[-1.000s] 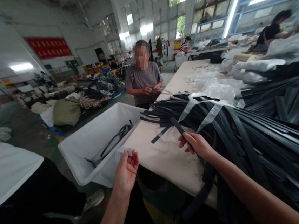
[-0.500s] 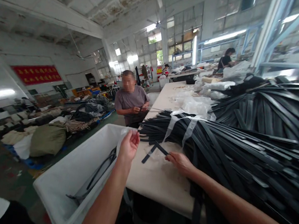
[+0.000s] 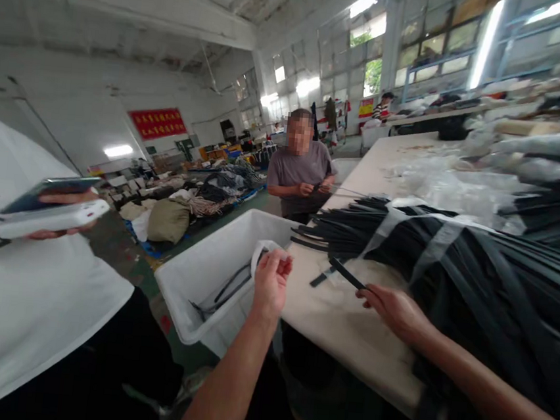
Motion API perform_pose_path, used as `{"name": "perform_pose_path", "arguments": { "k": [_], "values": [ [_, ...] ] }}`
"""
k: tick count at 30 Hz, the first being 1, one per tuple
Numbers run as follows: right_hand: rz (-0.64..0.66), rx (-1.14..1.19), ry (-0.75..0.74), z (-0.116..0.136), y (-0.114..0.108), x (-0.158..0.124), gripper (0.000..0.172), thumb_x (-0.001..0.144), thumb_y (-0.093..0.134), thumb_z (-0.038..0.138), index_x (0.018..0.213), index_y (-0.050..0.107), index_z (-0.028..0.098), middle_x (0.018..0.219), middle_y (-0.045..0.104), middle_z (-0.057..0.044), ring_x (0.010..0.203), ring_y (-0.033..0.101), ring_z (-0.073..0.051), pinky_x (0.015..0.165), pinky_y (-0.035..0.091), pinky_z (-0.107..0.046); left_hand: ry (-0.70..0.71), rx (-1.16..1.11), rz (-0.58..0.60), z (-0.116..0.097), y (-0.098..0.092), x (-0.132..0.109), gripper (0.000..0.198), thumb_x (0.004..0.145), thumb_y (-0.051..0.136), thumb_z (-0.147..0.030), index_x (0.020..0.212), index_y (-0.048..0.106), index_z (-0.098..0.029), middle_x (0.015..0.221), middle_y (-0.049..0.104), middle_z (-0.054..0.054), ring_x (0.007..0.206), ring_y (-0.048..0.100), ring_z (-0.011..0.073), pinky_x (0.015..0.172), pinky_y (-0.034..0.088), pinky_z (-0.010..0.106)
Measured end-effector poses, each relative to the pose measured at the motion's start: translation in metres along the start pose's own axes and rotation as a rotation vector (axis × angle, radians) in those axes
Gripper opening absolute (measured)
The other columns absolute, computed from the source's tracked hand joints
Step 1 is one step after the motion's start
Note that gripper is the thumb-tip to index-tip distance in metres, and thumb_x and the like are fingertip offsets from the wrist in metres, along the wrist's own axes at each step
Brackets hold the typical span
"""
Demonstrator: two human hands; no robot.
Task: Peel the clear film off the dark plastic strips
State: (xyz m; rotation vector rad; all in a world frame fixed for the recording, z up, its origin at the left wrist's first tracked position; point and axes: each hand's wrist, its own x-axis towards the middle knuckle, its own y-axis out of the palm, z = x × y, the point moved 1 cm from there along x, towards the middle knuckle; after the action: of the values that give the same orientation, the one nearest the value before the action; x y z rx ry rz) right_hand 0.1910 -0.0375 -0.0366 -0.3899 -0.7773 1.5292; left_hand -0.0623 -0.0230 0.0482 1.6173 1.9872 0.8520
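My left hand (image 3: 272, 282) is raised by the table's near left edge, fingertips pinched on a whitish plastic strip (image 3: 256, 254) that curls over the bin side. My right hand (image 3: 392, 308) grips the end of a flat black strip (image 3: 347, 273) between thumb and fingers, low over the beige table (image 3: 347, 335). Beneath that strip's far end lies another short black piece (image 3: 321, 279), beside crumpled clear film. Behind and right of my right hand, a large bundle of black strips (image 3: 474, 255) is tied with a translucent plastic band (image 3: 438, 244).
A white bin (image 3: 174, 282) with a few dark strips inside stands left of the table. Across from me, a co-worker (image 3: 300, 166) handles a thin strip. Close on the left, a person in a white shirt (image 3: 28, 304) holds a phone-like device (image 3: 52, 208). Plastic bags (image 3: 461, 184) cover the table's far side.
My view has swung left, bringing the white-shirted person and the device into sight. Both hands keep their grips; the black strip in my right hand now points more plainly up and left.
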Motion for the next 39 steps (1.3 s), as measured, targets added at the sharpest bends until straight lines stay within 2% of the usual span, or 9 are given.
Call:
{"name": "perform_pose_path", "arguments": {
  "k": [4,7,11,15,21,27,32,35,39],
  "values": [
    [0.207,0.426,0.082,0.035,-0.008,-0.010,0.046,0.092,0.038,0.054,0.084,0.063,0.016,0.084,0.073,-0.009,0.050,0.060,-0.013,0.059,0.055,-0.029,-0.157,-0.009,-0.090,0.011,-0.046,-0.027,0.029,0.061,0.090,-0.028,0.071,0.066,-0.014,0.070,0.072,0.000,0.063,0.069,0.0099,0.060,0.052,0.018],
    [0.326,0.520,0.072,0.052,-0.010,-0.018,0.049,0.091,0.043,0.058,0.081,0.061,0.014,0.082,0.072,-0.007,0.041,0.049,-0.007,0.064,0.057,-0.030,-0.237,-0.004,-0.165,0.020,-0.061,-0.040,0.022,0.069,0.085,-0.026,0.074,0.067,-0.014,0.073,0.073,0.002,0.064,0.070,0.0107,0.059,0.053,0.018],
    [0.456,0.491,-0.002,0.071,-0.009,-0.034,0.047,0.094,0.042,0.055,0.079,0.062,0.014,0.076,0.071,-0.004,0.041,0.050,-0.006,0.066,0.055,-0.028,-0.294,-0.020,-0.201,0.031,-0.057,-0.045,0.011,0.080,0.075,-0.020,0.076,0.069,-0.013,0.074,0.074,0.004,0.063,0.070,0.0110,0.059,0.055,0.019],
    [0.470,0.388,-0.017,0.078,-0.005,-0.044,0.041,0.096,0.040,0.045,0.079,0.062,0.015,0.075,0.070,-0.003,0.044,0.051,-0.007,0.049,0.047,-0.021,-0.312,-0.033,-0.193,0.040,-0.049,-0.043,0.009,0.083,0.073,-0.020,0.077,0.070,-0.013,0.074,0.074,0.005,0.063,0.069,0.0110,0.060,0.056,0.019],
    [0.445,0.277,-0.032,0.075,-0.001,-0.044,0.036,0.097,0.039,0.035,0.080,0.064,0.016,0.076,0.071,-0.002,0.044,0.054,-0.007,0.044,0.043,-0.017,-0.331,-0.027,-0.178,0.049,-0.046,-0.045,0.012,0.075,0.080,-0.020,0.077,0.070,-0.014,0.070,0.073,0.002,0.060,0.068,0.0100,0.060,0.055,0.018],
    [0.482,0.234,-0.020,0.077,0.000,-0.043,0.033,0.097,0.040,0.031,0.082,0.064,0.015,0.076,0.072,-0.002,0.041,0.053,-0.006,0.043,0.042,-0.016,-0.342,-0.009,-0.154,0.053,-0.048,-0.055,0.029,0.058,0.091,-0.024,0.075,0.070,-0.015,0.069,0.073,0.001,0.060,0.068,0.0117,0.057,0.054,0.020],
    [0.562,0.297,0.026,0.088,0.001,-0.048,0.032,0.096,0.041,0.032,0.081,0.063,0.014,0.075,0.071,-0.003,0.042,0.053,-0.006,0.044,0.043,-0.017,-0.274,0.073,-0.129,0.043,-0.055,-0.061,0.035,0.049,0.094,-0.028,0.070,0.068,-0.016,0.069,0.073,0.000,0.059,0.067,0.0111,0.059,0.053,0.021],
    [0.606,0.431,0.117,0.096,0.011,-0.054,0.034,0.096,0.043,0.038,0.081,0.062,0.014,0.072,0.069,-0.003,0.041,0.052,-0.006,0.042,0.041,-0.017,-0.305,0.113,-0.089,0.040,-0.060,-0.073,0.037,0.048,0.094,-0.030,0.069,0.068,-0.015,0.069,0.072,0.000,0.061,0.067,0.0122,0.060,0.053,0.022],
    [0.670,0.694,0.230,0.111,0.030,-0.062,0.043,0.094,0.043,0.049,0.083,0.061,0.012,0.068,0.068,-0.004,0.040,0.053,-0.007,0.042,0.042,-0.018,-0.415,0.149,0.072,0.042,-0.064,-0.099,0.032,0.061,0.089,-0.035,0.063,0.065,-0.013,0.058,0.065,-0.001,0.054,0.061,0.0102,0.054,0.049,0.020]
  ]
}}
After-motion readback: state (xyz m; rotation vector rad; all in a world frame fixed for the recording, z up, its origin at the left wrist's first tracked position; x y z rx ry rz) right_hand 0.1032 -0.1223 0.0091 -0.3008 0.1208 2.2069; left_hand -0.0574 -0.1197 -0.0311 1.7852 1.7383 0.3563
